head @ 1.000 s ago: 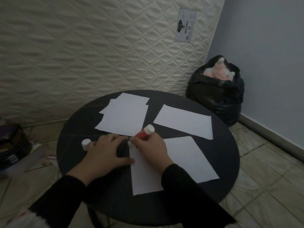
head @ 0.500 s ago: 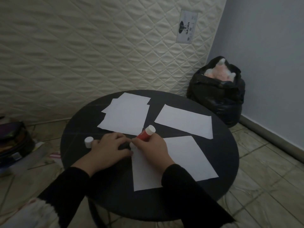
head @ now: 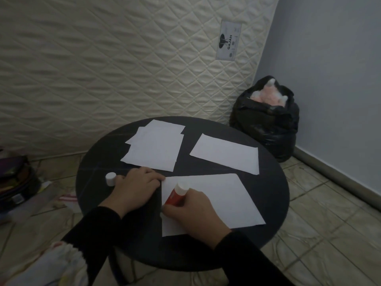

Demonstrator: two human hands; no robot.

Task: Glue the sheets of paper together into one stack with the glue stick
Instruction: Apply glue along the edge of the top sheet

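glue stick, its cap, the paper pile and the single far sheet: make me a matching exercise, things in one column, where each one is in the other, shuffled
Things
1. glue stick
2. white cap
3. pile of sheets
4. single sheet

Places
A. far right on the round table
B. gripped in the right hand, tip down on the near sheet
C. far left of the table
D. standing by the left hand

Pairs: 1-B, 2-D, 3-C, 4-A
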